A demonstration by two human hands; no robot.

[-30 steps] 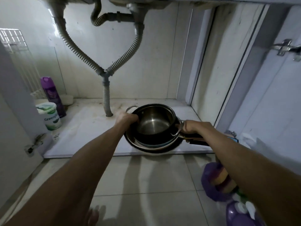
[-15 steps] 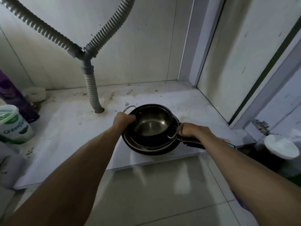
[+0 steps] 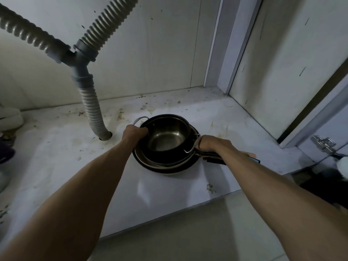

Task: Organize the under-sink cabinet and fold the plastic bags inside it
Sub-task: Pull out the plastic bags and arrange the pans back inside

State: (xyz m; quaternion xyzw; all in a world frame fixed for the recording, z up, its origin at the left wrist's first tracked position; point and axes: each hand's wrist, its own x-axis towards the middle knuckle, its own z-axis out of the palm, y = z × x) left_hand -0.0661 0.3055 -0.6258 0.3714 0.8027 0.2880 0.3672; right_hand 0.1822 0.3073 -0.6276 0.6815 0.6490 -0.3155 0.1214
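A stack of nested pans, with a steel pot on top of dark frying pans, is over the white cabinet floor, right of the drain hose. My left hand grips the stack's left rim beside a wire handle. My right hand grips the right side where the long pan handles stick out. Whether the stack rests on the floor or hovers just above it I cannot tell. No plastic bags are in view.
A grey corrugated drain hose runs down into the floor left of the pans. The cabinet's right wall and an open door with a metal hinge are on the right. Dark and white items sit at the left edge. Tiled floor lies below.
Both hands have carried the pan stack forward, deeper into the cabinet, and my head has come closer and lower. The bottles on the left have slid out of view.
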